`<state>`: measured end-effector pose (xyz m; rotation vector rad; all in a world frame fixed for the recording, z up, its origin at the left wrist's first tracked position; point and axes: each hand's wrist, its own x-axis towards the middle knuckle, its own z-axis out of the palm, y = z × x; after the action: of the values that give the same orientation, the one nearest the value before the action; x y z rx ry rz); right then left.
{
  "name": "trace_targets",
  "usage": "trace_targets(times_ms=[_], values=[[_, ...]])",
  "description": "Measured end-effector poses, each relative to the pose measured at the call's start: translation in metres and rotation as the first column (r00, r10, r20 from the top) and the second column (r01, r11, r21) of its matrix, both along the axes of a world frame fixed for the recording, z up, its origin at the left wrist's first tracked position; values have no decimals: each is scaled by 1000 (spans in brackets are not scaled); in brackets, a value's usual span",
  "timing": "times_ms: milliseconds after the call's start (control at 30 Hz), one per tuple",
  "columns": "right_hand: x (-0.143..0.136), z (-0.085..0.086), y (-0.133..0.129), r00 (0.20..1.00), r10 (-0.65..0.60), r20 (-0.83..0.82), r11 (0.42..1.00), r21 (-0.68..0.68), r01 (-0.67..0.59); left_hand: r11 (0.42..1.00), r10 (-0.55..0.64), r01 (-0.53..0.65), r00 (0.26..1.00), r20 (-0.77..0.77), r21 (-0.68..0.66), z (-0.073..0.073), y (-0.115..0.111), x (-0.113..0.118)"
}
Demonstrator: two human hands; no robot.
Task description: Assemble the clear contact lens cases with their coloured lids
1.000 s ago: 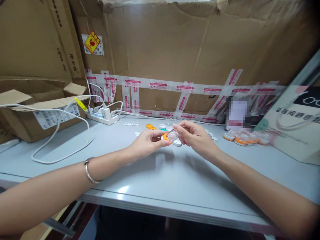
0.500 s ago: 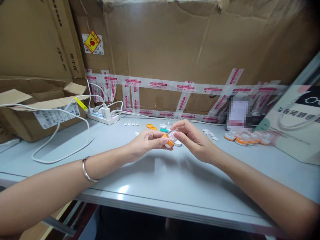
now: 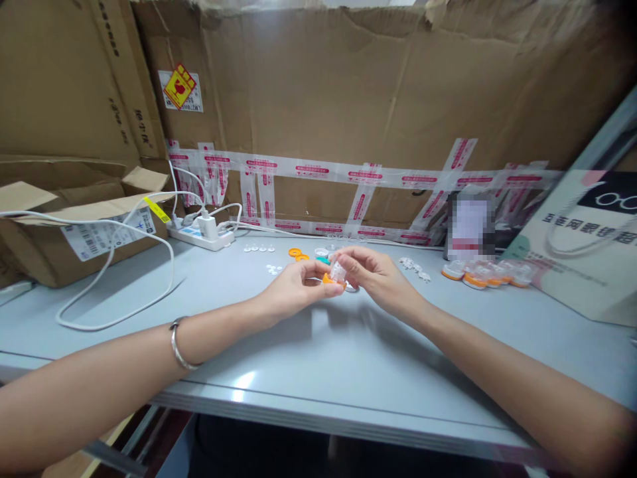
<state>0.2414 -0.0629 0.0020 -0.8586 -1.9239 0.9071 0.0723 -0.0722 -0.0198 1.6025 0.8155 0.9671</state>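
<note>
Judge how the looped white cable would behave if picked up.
The white cable is probably floppy, given its loose curves, and likely light, being thin. It may snag on the open cardboard box whose front it crosses.

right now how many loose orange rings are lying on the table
2: the first orange ring lies beyond the left hand; the second orange ring is just to its right, slightly nearer. Others may be hidden.

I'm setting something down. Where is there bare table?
Bare: the table between left arm and right arm, to its front edge; also between right arm and bag. Crowded: beyond the left hand, orange rings and white discs; back right, clear containers; back left, power strip.
</note>
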Motion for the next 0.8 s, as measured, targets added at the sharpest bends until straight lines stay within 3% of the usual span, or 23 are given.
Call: trace_targets(times_ms=[233, 500, 700, 800], values=[[3, 4, 5, 996, 9, -89, 996, -92, -17, 980, -152, 183, 946, 285, -83, 2, 5, -7], [8, 5, 8, 996, 27, -86, 998, -54, -32, 989, -127, 141, 961, 246, -42, 1, 8, -8], [4, -9, 7, 999, 15, 31, 982, 189, -21, 988, -48, 93, 944, 326, -124, 2, 12, -9], [-3, -16, 4, 998, -60, -26, 981, 182, 63, 992, -54, 88, 946, 321, -92, 3, 13, -9]])
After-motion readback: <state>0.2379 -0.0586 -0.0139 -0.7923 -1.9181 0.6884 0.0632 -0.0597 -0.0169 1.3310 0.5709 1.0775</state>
